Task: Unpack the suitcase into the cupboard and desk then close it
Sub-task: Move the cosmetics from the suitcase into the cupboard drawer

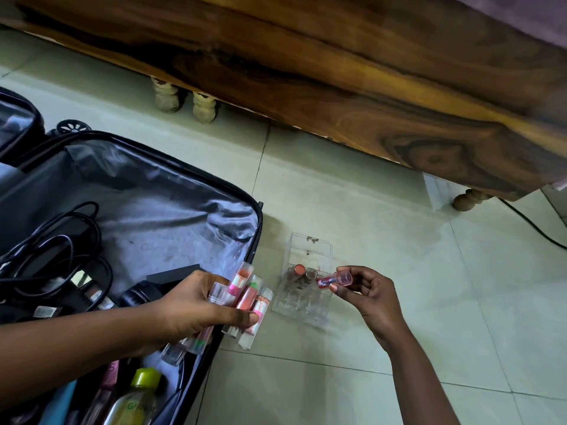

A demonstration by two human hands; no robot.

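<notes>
The black suitcase [171, 191] lies open on the floor at the left, its grey lining showing. My left hand [196, 305] grips a bunch of several clear lipstick tubes [248, 297] over the suitcase's right edge. My right hand [368, 292] pinches one clear tube with red inside [333, 280], held sideways just above a clear plastic organiser box [306, 308] on the tiles. Two or three lipsticks [302, 273] stand in the box's slots.
Inside the suitcase lie tangled black cables [55, 240], a dark round case [141, 294], a green-capped bottle [138, 397] and other toiletries. A wooden bed frame [368, 87] on turned legs runs along the back. A black cord [534, 225] crosses the floor at the right.
</notes>
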